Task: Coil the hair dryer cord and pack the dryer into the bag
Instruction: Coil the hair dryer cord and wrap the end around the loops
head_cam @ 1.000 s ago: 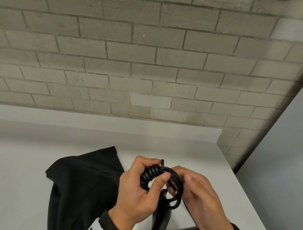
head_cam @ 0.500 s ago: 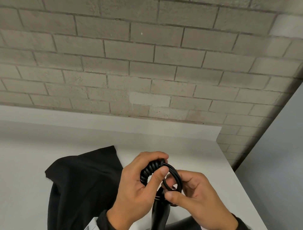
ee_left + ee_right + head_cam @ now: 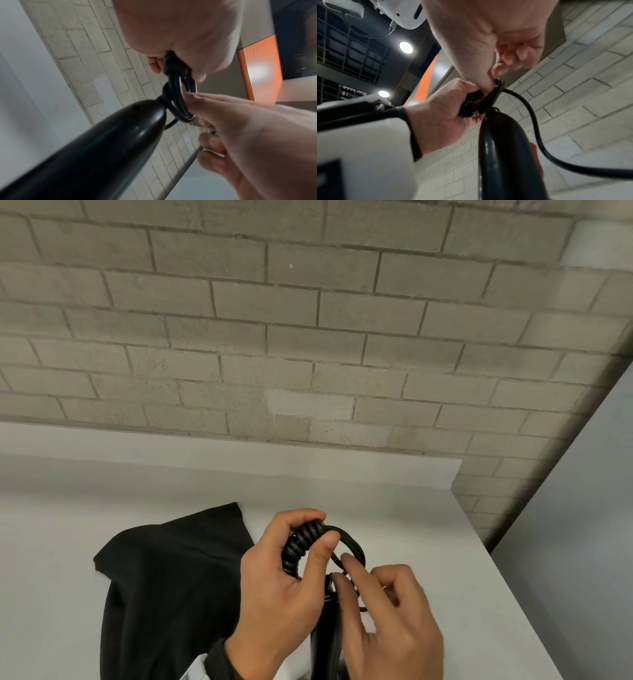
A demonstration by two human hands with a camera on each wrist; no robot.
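My left hand point(image 3: 318, 529) grips a bundle of coiled black cord point(image 3: 301, 546) between thumb and curled fingers, above the table. The glossy black dryer handle point(image 3: 325, 642) hangs below the coil. My right hand point(image 3: 344, 570) pinches the outer cord loop point(image 3: 356, 546) just right of the left thumb, close to where the cord enters the handle. In the right wrist view a loose length of cord point(image 3: 537, 136) trails off to the right past the handle point(image 3: 501, 155). The black fabric bag point(image 3: 164, 594) lies flat on the table to the left of my hands.
The white table point(image 3: 428, 525) runs to a brick wall point(image 3: 308, 337) behind, with its right edge near my right hand. A grey panel point(image 3: 582, 525) stands to the right beyond that edge. The dryer's body is below the head view's frame.
My right hand has come round from behind the coil to its front, now with thumb and forefinger on the outer loop. The left hand keeps its grip on the coil.
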